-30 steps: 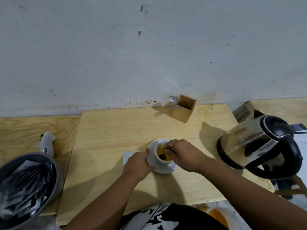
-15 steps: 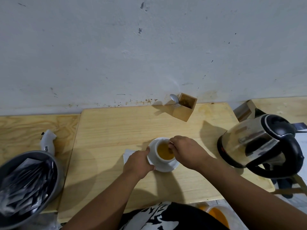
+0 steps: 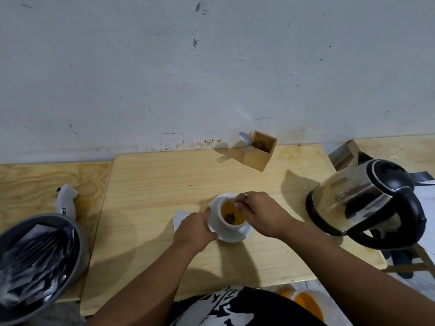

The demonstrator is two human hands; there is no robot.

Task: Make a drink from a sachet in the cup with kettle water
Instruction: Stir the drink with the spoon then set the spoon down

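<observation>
A small white ceramic cup (image 3: pixel 231 223) stands on a white saucer (image 3: pixel 244 232) near the front middle of the pale wooden table (image 3: pixel 164 184), filled with amber liquid in which a dark patch shows (spoon bowl or undissolved powder, I cannot tell which). The left hand (image 3: pixel 194 228) is curled against the cup's near-left side and the saucer rim, hiding that part of both. The right hand (image 3: pixel 259 214) hovers over the cup's right rim, thumb and forefinger pinched on a thin stirrer (image 3: pixel 237 203) whose lower length is lost in the drink. A scrap of white paper (image 3: pixel 180 217), perhaps the sachet, peeks out behind the left hand. The steel electric kettle with black lid and handle (image 3: pixel 367 203) stands well to the right. A square wooden holder (image 3: pixel 260 152) with a metal spoon (image 3: pixel 244 138) sits by the wall. At the left edge a grey round bin (image 3: pixel 77 255) lined with black plastic is cut off.
</observation>
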